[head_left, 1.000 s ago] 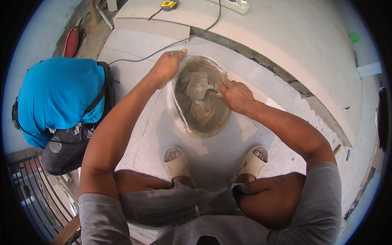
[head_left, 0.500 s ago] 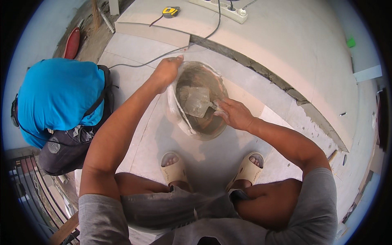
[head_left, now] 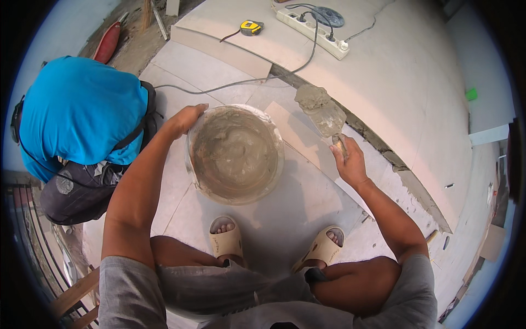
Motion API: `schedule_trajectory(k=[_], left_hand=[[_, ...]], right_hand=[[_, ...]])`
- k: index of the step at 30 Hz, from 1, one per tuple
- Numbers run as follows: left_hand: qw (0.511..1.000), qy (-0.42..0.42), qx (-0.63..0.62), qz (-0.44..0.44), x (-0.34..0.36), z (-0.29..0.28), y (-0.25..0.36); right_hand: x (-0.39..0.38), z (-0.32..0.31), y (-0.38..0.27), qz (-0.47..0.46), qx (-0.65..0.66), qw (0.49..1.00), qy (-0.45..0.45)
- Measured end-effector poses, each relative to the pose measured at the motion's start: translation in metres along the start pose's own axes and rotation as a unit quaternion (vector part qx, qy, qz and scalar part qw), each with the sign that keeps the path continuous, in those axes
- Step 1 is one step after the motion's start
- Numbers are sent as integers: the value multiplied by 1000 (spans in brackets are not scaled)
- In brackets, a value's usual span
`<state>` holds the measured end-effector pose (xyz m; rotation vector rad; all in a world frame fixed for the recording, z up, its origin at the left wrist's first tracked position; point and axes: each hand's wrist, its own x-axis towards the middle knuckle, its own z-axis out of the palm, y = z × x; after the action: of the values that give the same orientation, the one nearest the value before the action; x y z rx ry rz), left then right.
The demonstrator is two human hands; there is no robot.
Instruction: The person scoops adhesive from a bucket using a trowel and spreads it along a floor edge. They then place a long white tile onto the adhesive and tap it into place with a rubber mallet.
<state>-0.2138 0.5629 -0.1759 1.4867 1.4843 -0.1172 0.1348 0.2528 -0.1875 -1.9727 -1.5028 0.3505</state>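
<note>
Two sandals (head_left: 228, 240) stand on the tiled floor (head_left: 174, 211); ahead sits one bucket (head_left: 270, 178) of mortar (head_left: 240, 149), the left hand (head_left: 185, 120) curled on its rim. The right hand (head_left: 351, 163) grips one trowel (head_left: 330, 118), mortar-loaded, near the raised floor's (head_left: 400, 104) edge. Beyond lie one tape measure (head_left: 252, 28) and one power strip (head_left: 327, 43).

Mortar (head_left: 241, 151): wet, dull sheen, lumpy. Trowel (head_left: 330, 120): mortar-smeared metal blade. Bucket (head_left: 279, 153): plastic-looking, rough crusted rim. Power strip (head_left: 303, 26): smooth plastic. Blue shirt (head_left: 87, 109): matt cloth.
</note>
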Motion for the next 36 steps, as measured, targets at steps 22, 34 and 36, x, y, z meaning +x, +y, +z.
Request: schedule_trajectory(k=[22, 34, 36], left_hand=[[907, 96, 284, 295, 140, 85, 180], [958, 15, 233, 166, 136, 54, 151], [924, 25, 327, 199, 137, 57, 144]], right_hand=[[-11, 12, 55, 64, 11, 997, -38], [50, 68, 38, 131, 38, 984, -115], [58, 77, 35, 146, 41, 982, -113]])
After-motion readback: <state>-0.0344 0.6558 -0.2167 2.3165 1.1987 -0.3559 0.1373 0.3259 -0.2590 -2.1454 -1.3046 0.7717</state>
